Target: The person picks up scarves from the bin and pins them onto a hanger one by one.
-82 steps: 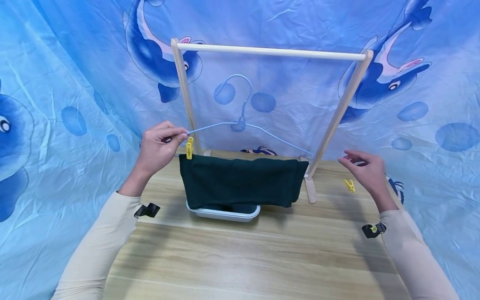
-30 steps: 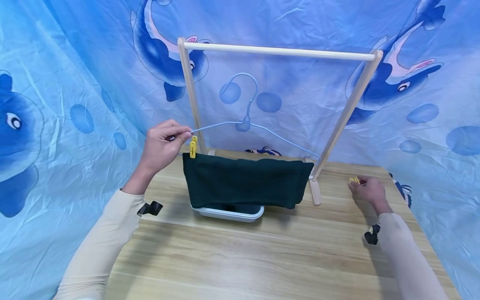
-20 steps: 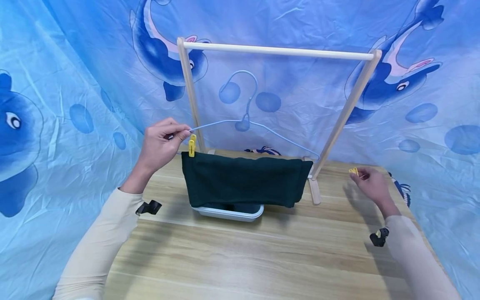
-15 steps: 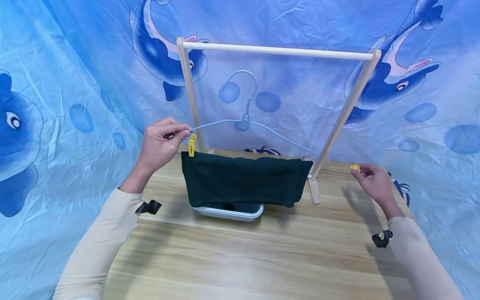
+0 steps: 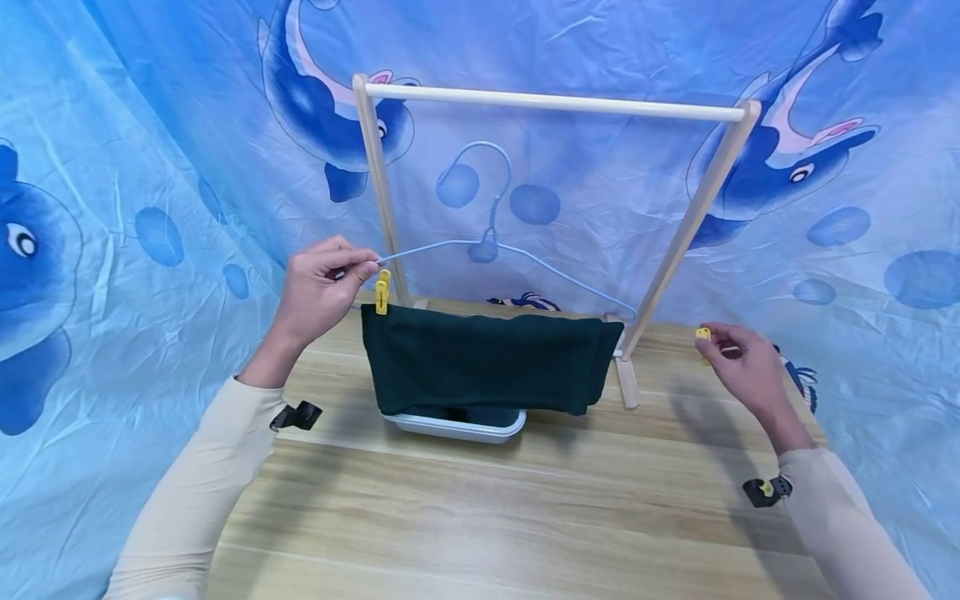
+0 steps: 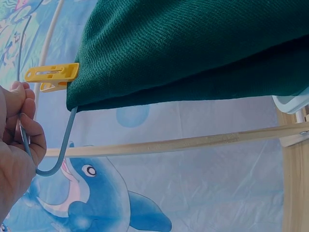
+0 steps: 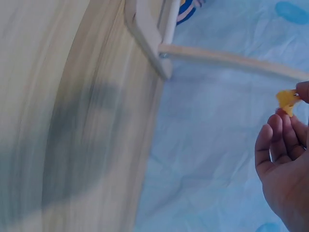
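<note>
My left hand [image 5: 321, 287] pinches the left shoulder of a light blue wire hanger [image 5: 551, 271]. Over the hanger's lower bar lies a folded dark green cloth [image 5: 491, 360], and a yellow clothespin [image 5: 382, 293] clips its left end. The left wrist view shows that clothespin [image 6: 53, 73] biting the cloth [image 6: 159, 48] beside my fingers, with the hanger's bent end [image 6: 63, 152] below. Off to the right, my right hand [image 5: 750, 367] holds a second yellow clothespin [image 5: 702, 335] between thumb and fingers, above the table. In the right wrist view this clothespin [image 7: 287, 100] looks blurred.
A wooden rack [image 5: 708, 196] with a white top bar [image 5: 547, 102] stands behind the hanger. Partly under the cloth sits a white basin [image 5: 457, 431] on the wooden table [image 5: 480, 517]. A blue dolphin-print curtain [image 5: 600, 50] surrounds the table. Dark cord tassels [image 5: 525, 302] lie at the back.
My right hand has come down, picked the second clothespin off the table and raised it, turning it in the fingers. My left hand stays on the hanger, with the cloth nearly still.
</note>
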Action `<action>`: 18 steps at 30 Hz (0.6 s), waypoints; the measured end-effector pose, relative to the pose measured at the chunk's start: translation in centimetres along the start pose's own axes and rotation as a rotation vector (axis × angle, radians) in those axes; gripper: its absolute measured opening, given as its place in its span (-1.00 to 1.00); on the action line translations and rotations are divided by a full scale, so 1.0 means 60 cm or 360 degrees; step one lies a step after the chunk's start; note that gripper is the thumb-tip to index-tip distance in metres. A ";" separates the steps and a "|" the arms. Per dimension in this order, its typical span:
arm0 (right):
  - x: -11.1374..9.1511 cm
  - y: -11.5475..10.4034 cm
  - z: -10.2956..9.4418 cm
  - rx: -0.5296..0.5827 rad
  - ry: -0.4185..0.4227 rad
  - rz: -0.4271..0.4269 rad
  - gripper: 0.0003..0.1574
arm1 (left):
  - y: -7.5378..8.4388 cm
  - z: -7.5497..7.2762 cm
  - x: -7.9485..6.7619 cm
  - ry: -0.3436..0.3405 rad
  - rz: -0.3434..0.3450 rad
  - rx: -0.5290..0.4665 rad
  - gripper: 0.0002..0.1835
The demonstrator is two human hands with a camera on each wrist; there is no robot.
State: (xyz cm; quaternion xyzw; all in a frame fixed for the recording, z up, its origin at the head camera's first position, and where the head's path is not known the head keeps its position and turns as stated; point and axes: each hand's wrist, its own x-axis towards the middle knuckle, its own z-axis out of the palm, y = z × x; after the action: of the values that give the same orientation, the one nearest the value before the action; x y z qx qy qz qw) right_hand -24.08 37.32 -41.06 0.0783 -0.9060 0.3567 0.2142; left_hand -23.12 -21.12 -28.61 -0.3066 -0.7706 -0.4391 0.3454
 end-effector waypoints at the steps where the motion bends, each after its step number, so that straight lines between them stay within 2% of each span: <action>1: -0.001 -0.006 0.001 0.0033 0.0018 0.0001 -0.54 | -0.001 0.000 0.000 0.0000 0.0000 0.0004 -0.92; 5: -0.006 -0.033 0.000 0.0180 0.0074 0.0026 -0.56 | -0.002 -0.001 -0.001 0.0001 -0.0008 0.0012 -0.92; 10: -0.003 -0.070 -0.008 0.0316 0.0076 -0.0012 -0.58 | -0.003 -0.002 -0.002 0.0004 -0.0013 0.0014 -0.92; 14: 0.000 -0.101 -0.017 0.0423 0.0053 -0.0098 -0.58 | -0.001 -0.001 0.000 0.0006 -0.0016 0.0006 -0.92; 18: 0.006 -0.133 -0.031 0.0407 0.0010 -0.0240 -0.52 | 0.000 -0.001 0.000 0.0008 -0.0019 -0.0006 -0.92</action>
State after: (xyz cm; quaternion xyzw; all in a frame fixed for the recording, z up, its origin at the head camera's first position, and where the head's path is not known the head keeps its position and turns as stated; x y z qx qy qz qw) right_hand -21.43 32.75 -34.82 0.1716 -0.8440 0.4523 0.2316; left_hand -23.11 -21.15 -28.56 -0.3016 -0.7708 -0.4432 0.3441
